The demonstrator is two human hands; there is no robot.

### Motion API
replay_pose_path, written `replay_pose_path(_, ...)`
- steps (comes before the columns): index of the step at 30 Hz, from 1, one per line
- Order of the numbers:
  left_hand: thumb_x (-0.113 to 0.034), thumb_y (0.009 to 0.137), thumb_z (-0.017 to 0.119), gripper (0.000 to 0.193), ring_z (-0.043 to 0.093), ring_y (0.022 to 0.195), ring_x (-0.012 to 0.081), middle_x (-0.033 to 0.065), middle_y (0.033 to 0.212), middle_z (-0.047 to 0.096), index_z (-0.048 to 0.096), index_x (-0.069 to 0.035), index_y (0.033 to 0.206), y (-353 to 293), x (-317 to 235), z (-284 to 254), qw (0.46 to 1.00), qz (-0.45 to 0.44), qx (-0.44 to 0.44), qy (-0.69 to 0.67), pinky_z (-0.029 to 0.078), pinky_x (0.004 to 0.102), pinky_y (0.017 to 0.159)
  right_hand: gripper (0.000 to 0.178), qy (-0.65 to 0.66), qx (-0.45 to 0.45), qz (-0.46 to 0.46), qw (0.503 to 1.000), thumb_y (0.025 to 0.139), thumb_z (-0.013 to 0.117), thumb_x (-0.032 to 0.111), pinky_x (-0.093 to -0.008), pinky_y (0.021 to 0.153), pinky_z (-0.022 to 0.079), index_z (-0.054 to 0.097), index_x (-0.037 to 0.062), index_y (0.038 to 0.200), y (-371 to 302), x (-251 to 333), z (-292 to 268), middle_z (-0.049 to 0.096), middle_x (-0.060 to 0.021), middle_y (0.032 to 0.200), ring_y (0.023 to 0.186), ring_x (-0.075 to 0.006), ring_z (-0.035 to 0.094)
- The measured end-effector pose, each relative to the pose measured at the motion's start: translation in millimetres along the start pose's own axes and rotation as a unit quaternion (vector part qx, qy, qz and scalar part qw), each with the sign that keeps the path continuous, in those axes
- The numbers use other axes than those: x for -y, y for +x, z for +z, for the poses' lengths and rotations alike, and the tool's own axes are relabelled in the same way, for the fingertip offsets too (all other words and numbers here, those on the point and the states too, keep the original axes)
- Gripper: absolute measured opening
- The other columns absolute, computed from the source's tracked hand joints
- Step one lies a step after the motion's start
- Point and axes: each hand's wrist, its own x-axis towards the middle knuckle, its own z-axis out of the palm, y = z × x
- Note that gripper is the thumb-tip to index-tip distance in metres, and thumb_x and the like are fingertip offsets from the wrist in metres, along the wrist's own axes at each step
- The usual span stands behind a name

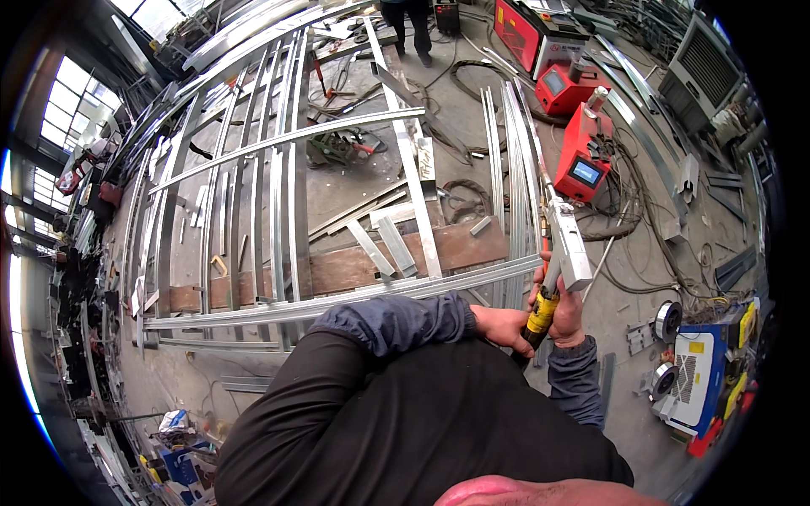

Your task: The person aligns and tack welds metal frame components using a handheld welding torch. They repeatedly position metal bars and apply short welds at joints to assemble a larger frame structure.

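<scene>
left grip (504, 327): fingers closed around a yellow and black cylindrical hand tool (542, 314), held slanting at the right of the near edge. right grip (568, 314): wrapped around the same tool from its right side, a little farther up. just beyond both hands is a silver, box-shaped metal piece (572, 251); whether it is joined to the tool, i cannot tell. to the left, a large ladder-like frame of silver metal bars (298, 219) spreads over a grey concrete floor (346, 198), near a flat, reddish-brown board (472, 246). farther right stands a red, box-shaped machine with a small screen (585, 152); nearer right, a blue and white machine (699, 371). at the far side, a person's dark-trousered legs (407, 24).
</scene>
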Motion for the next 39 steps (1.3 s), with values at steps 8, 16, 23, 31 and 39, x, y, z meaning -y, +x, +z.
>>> replay_pose_path(8,-0.026,0.085,0.089,0.075,0.056,0.145,0.0412,0.02,0.155,0.059,0.061,-0.005,0.152,-27.6,79.5,-58.9,0.862,-0.047,-0.276,0.423,0.049,0.0491,0.123,0.075,-0.075,-0.057,0.023,0.995,0.112,0.069,0.052,-0.032,0.064,0.06,0.047,0.0063,0.167,-40.9,2.3,-65.7,0.066,-0.0062,0.119,0.079,-0.0151,0.072)
replay_pose_path(16,-0.027,0.083,0.091,0.076,0.048,0.153,0.0452,0.022,0.163,0.053,0.065,-0.014,0.153,-51.4,144.1,-70.2,0.787,-0.079,-0.347,0.504,0.04,0.0562,0.129,0.032,-0.083,-0.198,0.101,0.971,0.119,0.062,0.032,-0.0353,0.068,0.063,0.06,0.0104,0.143,-111.5,-52.9,-106.3,0.075,-0.0094,0.122,0.079,-0.0184,0.074)
replay_pose_path(23,-0.026,0.092,0.082,0.083,0.051,0.15,0.0394,0.0174,0.165,0.052,0.051,-0.023,0.169,-41.1,136.6,-66.1,0.806,-0.078,-0.303,0.503,0.045,0.0525,0.122,0.044,-0.072,-0.221,0.155,0.96,0.118,0.063,0.038,-0.0323,0.066,0.062,0.06,0.0109,0.154,-143.6,-58.2,-95.2,0.074,-0.006,0.119,0.077,-0.0152,0.073)
replay_pose_path(31,-0.029,0.096,0.081,0.09,0.058,0.142,0.0387,0.0185,0.161,0.054,0.04,-0.016,0.175,-3.7,133.3,-70.4,0.83,-0.088,-0.288,0.47,0.052,0.0508,0.115,0.05,-0.096,-0.214,0.171,0.957,0.119,0.061,0.037,-0.0321,0.07,0.063,0.059,0.0101,0.161,-158.3,-71.4,-96.0,0.073,-0.0057,0.123,0.079,-0.0151,0.074)
replay_pose_path(39,-0.043,0.102,0.078,0.08,0.073,0.114,0.0417,0.0212,0.122,0.074,0.049,-0.004,0.165,18.8,143.0,-69.3,0.836,-0.137,-0.361,0.391,0.06,0.0521,0.098,0.05,-0.088,-0.198,0.181,0.959,0.118,0.062,0.03,-0.0315,0.069,0.062,0.052,0.0123,0.164,-156.5,-65.6,-93.2,0.074,-0.0064,0.119,0.079,-0.0143,0.074)
